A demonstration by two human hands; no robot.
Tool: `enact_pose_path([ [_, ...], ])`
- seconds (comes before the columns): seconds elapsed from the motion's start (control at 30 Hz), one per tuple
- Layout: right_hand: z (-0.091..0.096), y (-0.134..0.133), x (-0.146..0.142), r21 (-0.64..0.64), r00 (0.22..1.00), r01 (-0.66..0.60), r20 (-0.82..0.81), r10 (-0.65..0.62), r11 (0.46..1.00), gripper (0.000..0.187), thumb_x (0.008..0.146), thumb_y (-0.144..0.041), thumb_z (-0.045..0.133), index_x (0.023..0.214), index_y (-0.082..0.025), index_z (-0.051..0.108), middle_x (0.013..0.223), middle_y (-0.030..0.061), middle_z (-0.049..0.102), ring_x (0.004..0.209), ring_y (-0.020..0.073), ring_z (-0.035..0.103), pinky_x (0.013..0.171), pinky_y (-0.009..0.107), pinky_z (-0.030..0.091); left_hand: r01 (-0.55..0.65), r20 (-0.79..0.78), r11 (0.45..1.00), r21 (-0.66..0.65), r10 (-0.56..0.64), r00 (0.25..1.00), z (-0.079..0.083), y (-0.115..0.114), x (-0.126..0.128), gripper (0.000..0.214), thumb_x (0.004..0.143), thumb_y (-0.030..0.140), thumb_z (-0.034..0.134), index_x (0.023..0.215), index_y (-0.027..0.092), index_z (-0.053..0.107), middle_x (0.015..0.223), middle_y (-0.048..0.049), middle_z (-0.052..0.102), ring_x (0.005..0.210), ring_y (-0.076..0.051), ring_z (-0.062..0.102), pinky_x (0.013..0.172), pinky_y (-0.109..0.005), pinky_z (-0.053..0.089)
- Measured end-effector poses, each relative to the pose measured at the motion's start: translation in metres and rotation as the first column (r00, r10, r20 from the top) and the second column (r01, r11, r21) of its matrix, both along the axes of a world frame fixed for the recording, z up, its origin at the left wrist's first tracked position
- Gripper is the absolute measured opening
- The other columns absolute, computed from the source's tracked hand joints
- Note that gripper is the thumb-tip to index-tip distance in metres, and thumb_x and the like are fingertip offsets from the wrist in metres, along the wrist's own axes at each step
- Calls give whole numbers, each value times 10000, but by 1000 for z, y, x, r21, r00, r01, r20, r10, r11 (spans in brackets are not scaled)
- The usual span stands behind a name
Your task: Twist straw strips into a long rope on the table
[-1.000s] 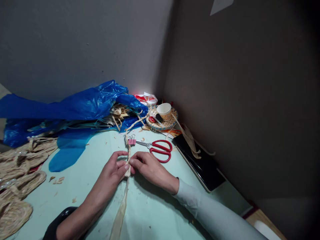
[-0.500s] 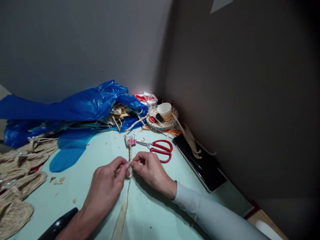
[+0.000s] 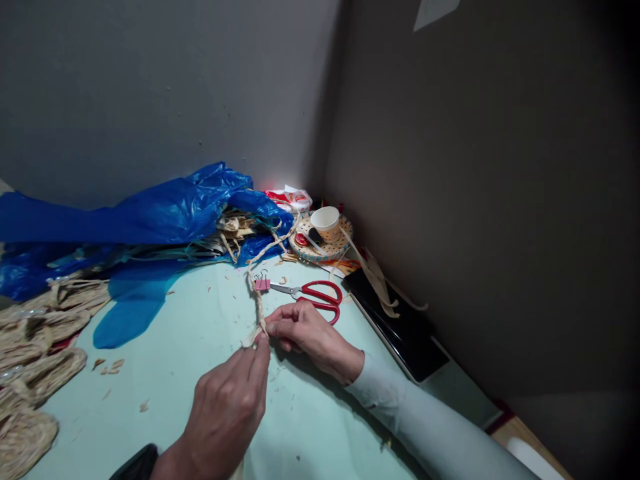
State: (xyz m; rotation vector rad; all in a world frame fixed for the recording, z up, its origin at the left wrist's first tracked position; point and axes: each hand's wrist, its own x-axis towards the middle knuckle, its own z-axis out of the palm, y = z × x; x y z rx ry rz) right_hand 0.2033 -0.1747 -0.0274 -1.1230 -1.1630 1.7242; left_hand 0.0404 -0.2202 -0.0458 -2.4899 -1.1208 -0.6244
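Observation:
A twisted straw cord (image 3: 258, 301) runs across the pale green table (image 3: 175, 360) from a pile of dried leaf strips toward me. A pink binder clip (image 3: 261, 283) is clamped on it. My right hand (image 3: 305, 333) pinches the near end of the cord between thumb and fingers. My left hand (image 3: 227, 410) is closed just below it, pinching a loose leaf strip where it meets the cord. The two hands almost touch.
Red-handled scissors (image 3: 317, 297) lie right behind my right hand. A black tablet (image 3: 400, 327) lies by the right wall. A woven tray (image 3: 320, 243) with a paper cup (image 3: 325, 222) stands in the corner. Blue plastic bags (image 3: 150, 217) and straw bundles (image 3: 35, 360) fill the left.
My left hand has drawn back toward me and turned, pulling the leaf strip down. My right hand stayed on the cord, shifting slightly.

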Motion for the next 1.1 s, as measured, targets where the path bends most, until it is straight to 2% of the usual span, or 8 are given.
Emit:
enact_pose_path([
  [0.17, -2, 0, -4, 20, 999, 27, 17, -28, 999, 36, 702, -131, 632, 701, -118, 666, 518, -43, 557, 481, 72, 429, 498, 199, 310, 33, 3, 999, -1, -33, 999, 6, -6, -1, 307, 891, 90, 473, 1062, 69, 726, 659, -82, 721, 549, -216, 659, 528, -320, 465],
  [0.3, 1, -2, -4, -4, 999, 44, 11, -44, 999, 37, 724, -108, 613, 710, -120, 646, 623, -7, 646, 549, 90, 519, 584, 213, 393, 34, 298, 920, -390, 91, 950, 24, 2, -6, 226, 914, 280, 533, 801, 217, 719, 727, -36, 680, 686, -203, 648, 642, -300, 450],
  [0.37, 1, -3, -4, 2, 999, 34, 10, -34, 999, 55, 742, -110, 604, 714, -121, 650, 614, -11, 639, 558, 93, 528, 596, 213, 400, -25, 449, 777, -629, 388, 805, 34, 15, -9, 230, 901, 382, 547, 805, 228, 688, 810, -37, 689, 777, -218, 645, 716, -309, 448],
  [0.43, 0, -3, -4, 1, 999, 23, -32, -23, 1000, 43, 748, -128, 612, 734, -125, 653, 613, -12, 637, 579, 103, 557, 615, 218, 416, 134, 468, 522, -843, 585, 662, 38, 31, -9, 217, 841, 429, 624, 916, 232, 672, 891, -34, 712, 870, -234, 649, 775, -313, 455],
  [0.53, -4, -3, -4, -38, 988, -30, -152, 24, 999, 99, 764, -221, 638, 818, -138, 635, 611, -9, 635, 573, 136, 600, 607, 247, 443, 516, 464, 152, -843, 690, 555, 34, 48, -5, 246, 794, 415, 678, 918, 204, 650, 760, -6, 675, 731, -196, 635, 732, -314, 481],
  [0.6, -6, -2, -4, -22, 990, -39, -138, 35, 999, 109, 781, -235, 629, 834, -140, 621, 612, -8, 628, 574, 139, 599, 600, 246, 437, 631, 467, 43, -774, 712, 524, 27, 52, -2, 226, 782, 395, 706, 836, 186, 637, 664, 31, 603, 570, -122, 541, 600, -251, 444],
  [0.77, -4, -5, -2, 126, 971, -18, 237, -12, 992, 66, 823, -172, 586, 835, -130, 637, 688, 1, 619, 613, 113, 530, 574, 213, 373, 629, 424, 20, -777, 754, 501, 18, 52, -2, 361, 687, 454, 796, 740, 147, 615, 582, 68, 509, 448, -23, 206, 432, -185, 133],
  [1.1, 10, -14, 3, 342, 772, -227, 634, -45, 912, 142, 879, -214, 539, 1012, -180, 576, 814, 28, 693, 746, 159, 622, 643, 228, 415, 587, 351, 67, -807, 854, 384, 2, 50, -13, 438, 497, 516, 894, 662, 157, 704, 524, 43, 562, 398, -4, 250, 401, -158, 157],
])
